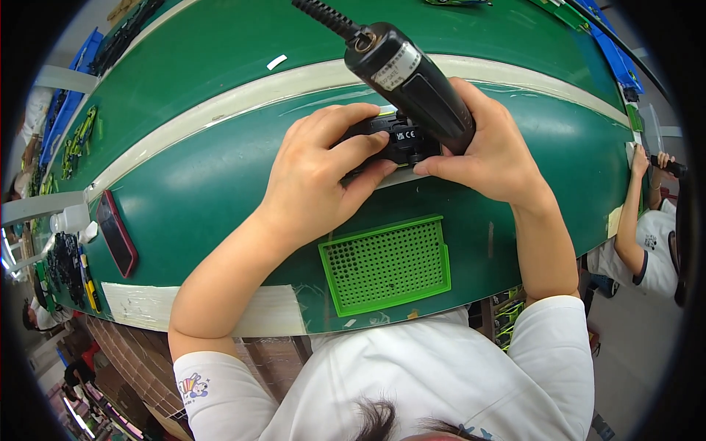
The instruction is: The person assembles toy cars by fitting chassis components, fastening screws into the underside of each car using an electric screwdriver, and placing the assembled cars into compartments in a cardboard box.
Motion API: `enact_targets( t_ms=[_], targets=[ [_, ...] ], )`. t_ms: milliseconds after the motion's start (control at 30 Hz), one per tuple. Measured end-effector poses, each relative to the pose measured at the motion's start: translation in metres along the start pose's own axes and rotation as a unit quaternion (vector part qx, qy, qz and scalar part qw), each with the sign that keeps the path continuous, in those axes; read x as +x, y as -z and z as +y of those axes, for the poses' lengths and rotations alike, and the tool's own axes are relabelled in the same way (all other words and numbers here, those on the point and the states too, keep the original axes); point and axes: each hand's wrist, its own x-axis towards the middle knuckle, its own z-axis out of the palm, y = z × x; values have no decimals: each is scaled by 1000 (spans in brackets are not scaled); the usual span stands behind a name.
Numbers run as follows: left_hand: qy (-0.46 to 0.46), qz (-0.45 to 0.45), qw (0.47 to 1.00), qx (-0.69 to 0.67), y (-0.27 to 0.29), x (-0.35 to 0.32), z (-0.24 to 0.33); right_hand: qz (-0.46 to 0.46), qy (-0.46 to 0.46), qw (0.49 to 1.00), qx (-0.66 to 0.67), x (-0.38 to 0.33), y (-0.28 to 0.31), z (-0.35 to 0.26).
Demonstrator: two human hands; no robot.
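My left hand [316, 165] is closed on a small black plastic device [403, 137] with white print and bright green edging, pressing it with thumb and fingers. My right hand [494, 151] is wrapped round a black corded electric screwdriver [419, 88], whose body leans over the device and whose cable rises from its upper end. The right thumb reaches to the device's near edge. The screwdriver's tip is hidden from view. Just nearer to me lies a shallow green tray [390, 303] with a grid of holes, some at its left looking dark.
A red-edged phone [116, 234] lies on the green table mat [198, 198] at the left, near a yellow pen-like tool [89, 279]. Pale tape [140, 301] covers part of the near edge. Blue bins [614, 51] stand at the far right, where a co-worker's hands [651, 162] hold a black tool.
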Motion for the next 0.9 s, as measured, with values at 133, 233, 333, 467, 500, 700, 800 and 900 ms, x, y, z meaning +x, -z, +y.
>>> enact_targets(
  t_ms=[133,233,333,467,500,700,800,900],
  targets=[
    [-20,-10,1000,6,-5,5,-5,13,15,1000,-23,-1,4,10],
    [4,-12,1000,-5,-9,14,1,5,-8,1000,-20,-1,15,5],
    [24,-10,1000,-16,-3,19,8,14,-8,1000,-11,-4,22,-2],
    [22,-13,999,28,6,5,8,70,-36,988,130,-4,13,-5],
    [6,-10,999,44,10,-1,5,67,-57,984,158,-3,9,0],
    [-92,-12,994,55,-2,-16,-3,49,-77,897,433,-9,34,60],
    [-100,-13,994,30,3,-20,-9,51,-115,882,454,-2,38,75],
    [-80,-27,996,8,-3,-22,-12,41,-125,875,465,10,43,76]
  ],
)
